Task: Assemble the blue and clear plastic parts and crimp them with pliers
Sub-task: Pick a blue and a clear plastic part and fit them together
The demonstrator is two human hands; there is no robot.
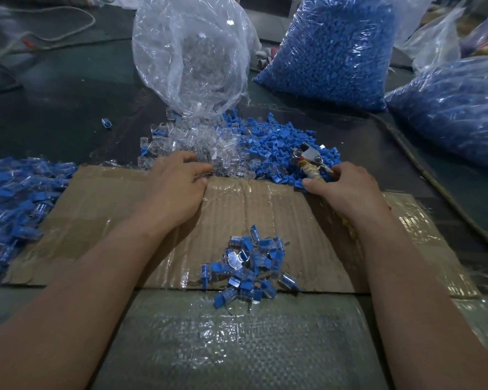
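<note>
Matt brown corrugated cardboard point(96, 209) carries glossy clear tape strips point(237, 190); the blue parts point(276, 142) look matt plastic, the clear parts point(197, 142) glassy; the pliers point(307, 153) show dull grey metal; thin film bags point(186, 52) crinkle, shiny.

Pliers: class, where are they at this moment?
Head view, right of centre: the pliers rest on the blue parts pile just beyond the cardboard, their handles held by the right hand.

We count two hands, left hand point(178, 181) and right hand point(347, 190); one pliers point(309, 157); one cardboard sheet point(110, 209); one clear-parts bag point(189, 52); two blue-parts bags point(330, 52).
</note>
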